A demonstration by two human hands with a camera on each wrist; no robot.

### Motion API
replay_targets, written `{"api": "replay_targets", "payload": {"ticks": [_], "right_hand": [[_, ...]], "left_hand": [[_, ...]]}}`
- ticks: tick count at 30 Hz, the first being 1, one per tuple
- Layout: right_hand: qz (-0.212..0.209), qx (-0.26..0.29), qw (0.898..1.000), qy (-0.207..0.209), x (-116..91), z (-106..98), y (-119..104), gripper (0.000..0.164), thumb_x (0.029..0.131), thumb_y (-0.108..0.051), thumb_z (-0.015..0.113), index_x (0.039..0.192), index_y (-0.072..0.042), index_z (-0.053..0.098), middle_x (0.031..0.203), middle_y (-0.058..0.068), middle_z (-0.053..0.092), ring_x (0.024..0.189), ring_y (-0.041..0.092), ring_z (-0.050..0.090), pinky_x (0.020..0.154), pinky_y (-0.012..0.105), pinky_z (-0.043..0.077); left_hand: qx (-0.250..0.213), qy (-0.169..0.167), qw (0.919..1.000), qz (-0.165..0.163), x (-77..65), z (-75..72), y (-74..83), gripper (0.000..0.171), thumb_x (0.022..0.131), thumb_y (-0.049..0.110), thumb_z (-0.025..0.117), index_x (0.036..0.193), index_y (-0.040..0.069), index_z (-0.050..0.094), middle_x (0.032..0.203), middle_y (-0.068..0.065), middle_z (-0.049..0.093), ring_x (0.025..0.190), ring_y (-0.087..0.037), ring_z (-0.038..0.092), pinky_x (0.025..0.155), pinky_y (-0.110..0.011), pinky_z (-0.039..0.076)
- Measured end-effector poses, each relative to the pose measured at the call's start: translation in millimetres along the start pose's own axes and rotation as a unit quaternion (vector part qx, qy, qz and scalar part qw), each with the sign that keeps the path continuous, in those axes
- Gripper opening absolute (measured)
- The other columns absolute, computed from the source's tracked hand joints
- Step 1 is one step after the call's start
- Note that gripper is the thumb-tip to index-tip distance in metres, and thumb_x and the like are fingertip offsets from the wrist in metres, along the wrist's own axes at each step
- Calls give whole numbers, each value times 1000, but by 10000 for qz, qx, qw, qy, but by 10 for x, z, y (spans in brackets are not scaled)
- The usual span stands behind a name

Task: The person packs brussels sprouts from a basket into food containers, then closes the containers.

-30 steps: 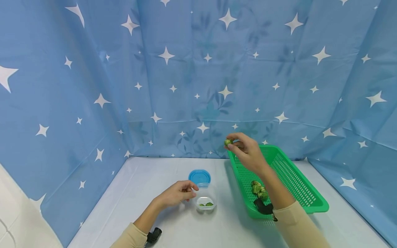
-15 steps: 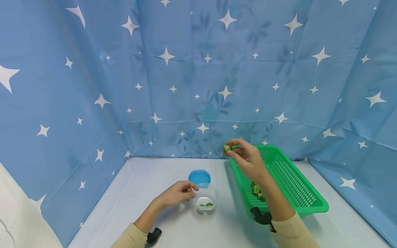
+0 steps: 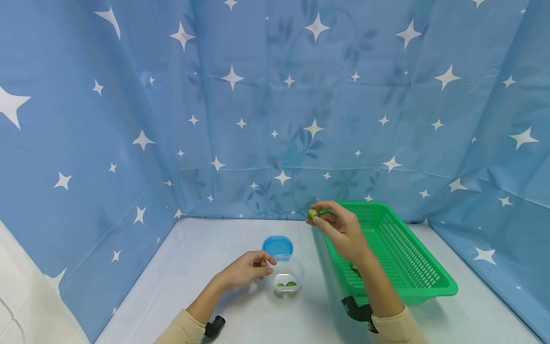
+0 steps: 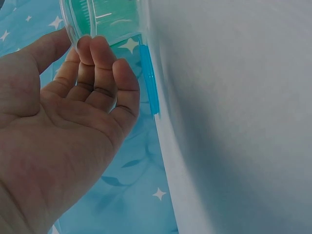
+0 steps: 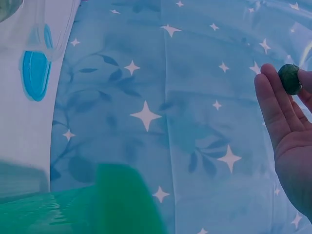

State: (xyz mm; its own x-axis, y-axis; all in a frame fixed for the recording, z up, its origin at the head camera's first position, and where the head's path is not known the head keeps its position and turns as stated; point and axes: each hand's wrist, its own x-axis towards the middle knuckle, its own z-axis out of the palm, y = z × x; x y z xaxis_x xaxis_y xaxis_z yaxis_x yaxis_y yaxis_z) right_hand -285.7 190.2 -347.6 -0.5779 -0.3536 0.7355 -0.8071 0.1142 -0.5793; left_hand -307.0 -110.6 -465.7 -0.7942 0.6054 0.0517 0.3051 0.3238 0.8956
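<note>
A Brussels sprout (image 3: pixel 312 214) is pinched between the thumb and fingers of my right hand (image 3: pixel 343 231), above the left rim of the green basket (image 3: pixel 434 289). The same sprout (image 5: pixel 290 79) shows dark at the fingertips in the right wrist view. My left hand (image 3: pixel 245 270) rests beside the small clear plastic container (image 3: pixel 287 289). In the left wrist view its loosely bent fingers (image 4: pixel 100 53) lie against or close to the container's rim (image 4: pixel 80 19); no firm grip shows. Green sprouts (image 3: pixel 290 284) lie in the container.
A blue lid (image 3: pixel 277 245) lies on the white table (image 3: pixel 206 239) behind the container. Inside the basket, part of a sprout (image 3: pixel 354 268) shows beside my right forearm. A blue star-patterned curtain (image 3: pixel 240 143) hangs behind and at both sides.
My right hand has come down and slightly left with the sprout, and its forearm now hides more of the sprouts in the basket. The left hand has stayed by the container.
</note>
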Motion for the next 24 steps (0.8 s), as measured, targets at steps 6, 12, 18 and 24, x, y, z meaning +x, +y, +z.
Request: {"api": "replay_targets", "payload": {"ticks": [6,12,18,24], "right_hand": [[185,-190,9996,-34,-26,4,0,26,102,7,59,127,3,62,112,20,68,99,8,75,88,31,61],[223,-222,9995,-40,-48,17,47,26,101,7,59,127,4,63,110,24,69,99,6,75,88,28,61],[450,-147,9988,-143,-70,46,137,24,102,4,61,126,4,63,110,21,70,99,8,76,88,32,61],[774,-264,9964,-233,-102,89,259,23,104,-3,62,126,-1,65,110,19,72,97,10,77,87,32,62]], "left_hand": [[3,-1,10000,9,-5,0,13,29,105,20,63,127,1,65,89,-5,61,82,-17,59,78,-37,51],[-8,-22,10000,14,3,1,-9,30,105,21,63,127,0,65,88,-3,60,82,-17,58,78,-36,51],[-45,-12,10000,-5,9,-3,-7,30,105,21,64,126,0,65,88,-3,60,82,-17,59,78,-37,52],[-32,-8,10000,-32,13,-5,-10,31,105,22,65,126,0,66,88,-2,61,82,-18,59,78,-37,52]]}}
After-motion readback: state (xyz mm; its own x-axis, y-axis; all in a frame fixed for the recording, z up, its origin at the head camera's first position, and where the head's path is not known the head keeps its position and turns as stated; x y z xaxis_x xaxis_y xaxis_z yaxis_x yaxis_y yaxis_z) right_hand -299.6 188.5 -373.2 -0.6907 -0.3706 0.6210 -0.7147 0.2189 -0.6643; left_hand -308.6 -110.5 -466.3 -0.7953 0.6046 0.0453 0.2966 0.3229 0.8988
